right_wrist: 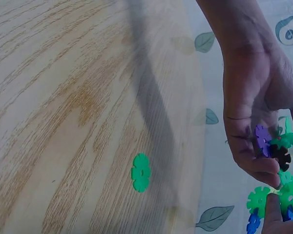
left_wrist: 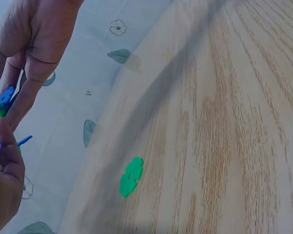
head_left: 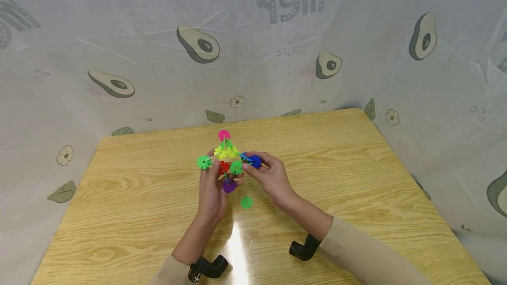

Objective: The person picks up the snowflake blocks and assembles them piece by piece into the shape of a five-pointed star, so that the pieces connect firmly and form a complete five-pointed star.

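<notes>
A structure of interlocking plastic snowflake discs is held up between both hands above the table. The left hand (head_left: 211, 195) grips it from the left and below, with a purple disc (head_left: 228, 185) by its palm. My right hand (head_left: 276, 181) pinches the right side, where a blue disc (head_left: 255, 161) and a green disc (head_left: 236, 167) sit. A pink disc (head_left: 224, 135) tops the structure, above yellow discs (head_left: 220, 152). A red disc (head_left: 224, 167) is in the middle and another green disc (head_left: 203, 162) at the left. Fingers partly hide the joints.
One loose green disc (head_left: 247, 202) lies flat on the wooden table (head_left: 150, 197), nearer than the hands; both wrist views show this green disc (left_wrist: 132, 176) (right_wrist: 141, 172) too. A cloth (head_left: 253, 78) with avocado prints hangs behind the table. Black wrist mounts (head_left: 305, 248) sit on both forearms.
</notes>
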`<action>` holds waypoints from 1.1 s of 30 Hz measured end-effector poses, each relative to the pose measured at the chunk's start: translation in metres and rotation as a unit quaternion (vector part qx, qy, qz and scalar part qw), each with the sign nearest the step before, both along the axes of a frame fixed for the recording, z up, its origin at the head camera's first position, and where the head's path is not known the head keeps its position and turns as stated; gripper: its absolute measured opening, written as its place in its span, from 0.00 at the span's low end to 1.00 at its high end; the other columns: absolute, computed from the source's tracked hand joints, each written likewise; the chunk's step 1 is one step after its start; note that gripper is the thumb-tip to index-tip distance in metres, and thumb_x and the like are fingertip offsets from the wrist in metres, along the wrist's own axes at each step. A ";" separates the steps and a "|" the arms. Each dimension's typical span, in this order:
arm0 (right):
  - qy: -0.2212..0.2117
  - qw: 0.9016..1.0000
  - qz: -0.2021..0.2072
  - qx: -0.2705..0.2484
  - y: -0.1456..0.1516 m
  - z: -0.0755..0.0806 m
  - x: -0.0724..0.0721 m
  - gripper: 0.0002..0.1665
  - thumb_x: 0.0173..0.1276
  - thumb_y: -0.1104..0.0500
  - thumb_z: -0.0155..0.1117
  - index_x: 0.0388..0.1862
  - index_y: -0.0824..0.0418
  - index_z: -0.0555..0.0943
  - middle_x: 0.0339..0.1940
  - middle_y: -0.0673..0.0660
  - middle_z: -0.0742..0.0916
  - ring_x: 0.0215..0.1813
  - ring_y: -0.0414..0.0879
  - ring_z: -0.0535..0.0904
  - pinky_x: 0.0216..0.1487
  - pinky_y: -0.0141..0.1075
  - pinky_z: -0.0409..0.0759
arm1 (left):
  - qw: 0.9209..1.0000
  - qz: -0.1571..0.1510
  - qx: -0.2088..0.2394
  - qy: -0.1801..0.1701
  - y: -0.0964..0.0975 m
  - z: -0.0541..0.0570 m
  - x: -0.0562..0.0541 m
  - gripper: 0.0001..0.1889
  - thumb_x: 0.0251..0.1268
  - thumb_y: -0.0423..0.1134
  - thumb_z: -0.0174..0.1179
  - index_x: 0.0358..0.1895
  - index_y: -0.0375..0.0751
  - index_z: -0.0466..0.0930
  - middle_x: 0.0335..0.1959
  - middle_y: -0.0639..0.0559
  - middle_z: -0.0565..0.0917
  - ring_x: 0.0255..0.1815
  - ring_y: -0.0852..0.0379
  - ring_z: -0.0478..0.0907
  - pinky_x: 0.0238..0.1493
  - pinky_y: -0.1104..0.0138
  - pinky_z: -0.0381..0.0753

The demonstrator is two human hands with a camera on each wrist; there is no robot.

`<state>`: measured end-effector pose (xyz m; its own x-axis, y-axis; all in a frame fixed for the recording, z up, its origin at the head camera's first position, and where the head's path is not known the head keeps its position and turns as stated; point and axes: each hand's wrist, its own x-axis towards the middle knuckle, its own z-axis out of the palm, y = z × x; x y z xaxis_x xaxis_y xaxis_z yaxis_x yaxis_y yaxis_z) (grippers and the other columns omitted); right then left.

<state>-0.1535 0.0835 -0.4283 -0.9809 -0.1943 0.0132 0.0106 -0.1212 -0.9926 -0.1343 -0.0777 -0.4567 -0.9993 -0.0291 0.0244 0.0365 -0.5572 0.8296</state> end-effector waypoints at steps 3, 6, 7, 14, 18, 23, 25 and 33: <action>0.001 1.000 0.002 -0.010 0.001 -0.001 0.000 0.21 0.74 0.68 0.67 0.64 0.71 0.80 0.64 0.69 0.82 0.57 0.45 0.88 0.56 0.28 0.88 | 1.000 -0.002 0.003 -0.001 0.000 0.000 0.000 0.26 0.85 0.44 0.51 0.77 0.60 0.55 0.52 0.54 0.82 0.39 0.59 0.86 0.40 0.67 0.92; 0.002 1.000 0.002 -0.019 0.001 -0.002 0.001 0.21 0.74 0.68 0.67 0.64 0.71 0.80 0.64 0.69 0.82 0.55 0.42 0.88 0.56 0.28 0.88 | 1.000 0.000 0.012 -0.004 0.001 0.000 0.001 0.35 0.81 0.35 0.55 0.81 0.62 0.49 0.51 0.55 0.84 0.39 0.60 0.87 0.42 0.68 0.92; 0.002 1.000 0.002 -0.021 0.001 -0.002 0.001 0.21 0.74 0.68 0.67 0.64 0.71 0.80 0.64 0.69 0.82 0.55 0.41 0.88 0.56 0.29 0.88 | 1.000 0.002 0.013 -0.003 0.001 -0.001 0.001 0.37 0.80 0.32 0.55 0.81 0.63 0.48 0.51 0.54 0.84 0.39 0.60 0.88 0.42 0.68 0.92; -0.004 0.999 0.007 -0.042 0.001 -0.006 0.003 0.22 0.76 0.68 0.64 0.66 0.70 0.78 0.60 0.65 0.83 0.52 0.38 0.88 0.59 0.32 0.88 | 1.000 0.018 0.016 0.007 0.006 0.000 0.001 0.48 0.76 0.24 0.56 0.83 0.69 0.39 0.51 0.54 0.84 0.40 0.61 0.89 0.44 0.70 0.92; -0.005 0.999 0.006 -0.051 0.000 -0.007 0.003 0.22 0.76 0.68 0.64 0.67 0.71 0.77 0.61 0.65 0.83 0.52 0.38 0.88 0.60 0.33 0.88 | 0.999 0.031 0.021 -0.003 0.008 0.000 0.001 0.47 0.75 0.24 0.57 0.82 0.65 0.39 0.54 0.53 0.82 0.40 0.60 0.89 0.46 0.70 0.91; -0.014 0.998 -0.015 -0.058 -0.003 -0.009 0.004 0.23 0.75 0.68 0.65 0.67 0.71 0.77 0.61 0.65 0.83 0.51 0.37 0.88 0.58 0.31 0.88 | 0.997 0.058 0.033 -0.042 0.017 -0.003 0.007 0.40 0.76 0.30 0.59 0.77 0.55 0.43 0.55 0.52 0.82 0.44 0.59 0.88 0.49 0.70 0.90; -0.018 0.997 -0.029 -0.063 -0.004 -0.010 0.005 0.23 0.75 0.69 0.65 0.66 0.71 0.77 0.59 0.62 0.84 0.49 0.36 0.88 0.56 0.29 0.88 | 0.996 0.067 0.041 -0.054 0.022 -0.004 0.009 0.32 0.76 0.30 0.59 0.72 0.51 0.51 0.50 0.55 0.84 0.44 0.59 0.88 0.49 0.69 0.90; -0.021 0.995 -0.063 -0.081 -0.011 -0.011 0.008 0.22 0.73 0.72 0.65 0.65 0.72 0.79 0.60 0.66 0.85 0.51 0.38 0.89 0.54 0.28 0.88 | 0.995 0.064 0.045 -0.063 0.031 -0.004 0.010 0.18 0.74 0.27 0.61 0.61 0.43 0.68 0.40 0.60 0.86 0.43 0.62 0.88 0.51 0.65 0.92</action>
<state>-0.1451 0.0722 -0.4396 -0.9976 -0.0690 -0.0067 0.0260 -0.2823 -0.9590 -0.1241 -0.0472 -0.4609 -0.9820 -0.1534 -0.1102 0.0104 -0.6267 0.7792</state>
